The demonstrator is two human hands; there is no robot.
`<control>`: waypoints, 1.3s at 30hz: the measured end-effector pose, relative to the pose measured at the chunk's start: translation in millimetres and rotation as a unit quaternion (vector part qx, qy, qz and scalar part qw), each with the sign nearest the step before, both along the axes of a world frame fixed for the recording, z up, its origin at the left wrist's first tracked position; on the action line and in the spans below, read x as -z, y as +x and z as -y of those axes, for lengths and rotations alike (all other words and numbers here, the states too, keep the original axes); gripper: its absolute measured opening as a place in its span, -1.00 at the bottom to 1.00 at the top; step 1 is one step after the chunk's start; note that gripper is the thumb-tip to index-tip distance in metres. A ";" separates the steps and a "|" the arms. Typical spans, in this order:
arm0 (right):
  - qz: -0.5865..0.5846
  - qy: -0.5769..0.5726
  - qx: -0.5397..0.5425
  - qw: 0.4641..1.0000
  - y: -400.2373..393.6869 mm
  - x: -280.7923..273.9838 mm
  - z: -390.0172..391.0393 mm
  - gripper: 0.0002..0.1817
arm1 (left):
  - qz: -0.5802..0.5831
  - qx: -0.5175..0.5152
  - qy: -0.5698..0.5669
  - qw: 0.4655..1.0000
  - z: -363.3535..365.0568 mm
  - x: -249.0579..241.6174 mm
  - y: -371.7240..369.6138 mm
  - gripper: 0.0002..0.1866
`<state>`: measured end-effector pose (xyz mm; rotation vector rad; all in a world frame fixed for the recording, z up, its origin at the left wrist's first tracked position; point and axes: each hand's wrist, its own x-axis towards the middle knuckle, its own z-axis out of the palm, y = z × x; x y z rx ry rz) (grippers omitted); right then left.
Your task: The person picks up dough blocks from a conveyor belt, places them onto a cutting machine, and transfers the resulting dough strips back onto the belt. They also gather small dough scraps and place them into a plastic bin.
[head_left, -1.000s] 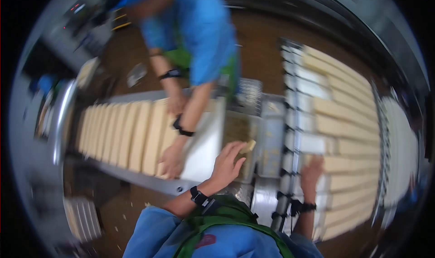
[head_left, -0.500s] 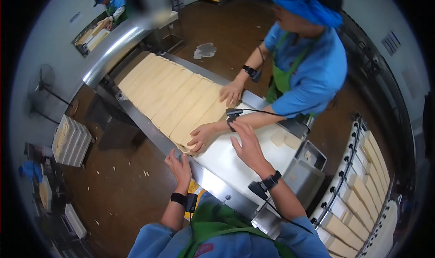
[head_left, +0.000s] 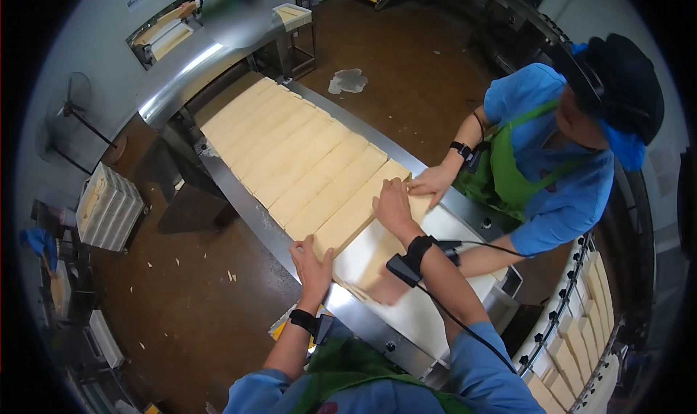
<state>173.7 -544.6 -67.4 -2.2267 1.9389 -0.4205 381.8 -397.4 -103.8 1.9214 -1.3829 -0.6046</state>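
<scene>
Right hand (head_left: 394, 208), earlier over co-worker's arm (head_left: 488, 260), now grasps far end of pale strip (head_left: 353, 221); left hand (head_left: 314, 269) grips near end, strip between.

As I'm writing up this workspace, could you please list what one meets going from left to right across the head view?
Stacked white crates, left hand, right hand, co-worker's wristband, co-worker's dark cap.

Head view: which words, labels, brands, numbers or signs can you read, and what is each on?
No text is readable.
Wall sign, upper left: too small.
Reddish mark on the wearer's clothing, bottom edge: cut off and blurred.
Chest mark on the co-worker's clothing: too small and blurred.
</scene>
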 end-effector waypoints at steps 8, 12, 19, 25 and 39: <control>-0.095 0.081 0.111 0.986 -37.8 29.3 52.7 -0.42 | 0.033 0.054 0.050 0.997 -1.4 -18.6 -10.3 -0.22; -0.019 0.102 0.143 0.984 -45.3 23.4 61.9 -0.46 | 0.023 0.055 0.073 0.996 2.1 -21.2 -9.1 -0.16; -0.035 0.049 0.105 0.993 -45.8 35.6 65.2 -0.43 | 0.047 0.076 0.066 0.994 -1.6 -16.9 -13.4 -0.13; -0.016 0.099 0.147 0.984 -47.5 35.6 68.2 -0.35 | 0.070 0.058 0.077 0.993 1.9 -20.3 -21.4 -0.11; 0.104 0.058 0.349 0.930 -180.2 32.4 -160.2 -0.28 | 0.111 0.331 0.116 0.930 -16.7 -52.3 -59.4 -0.08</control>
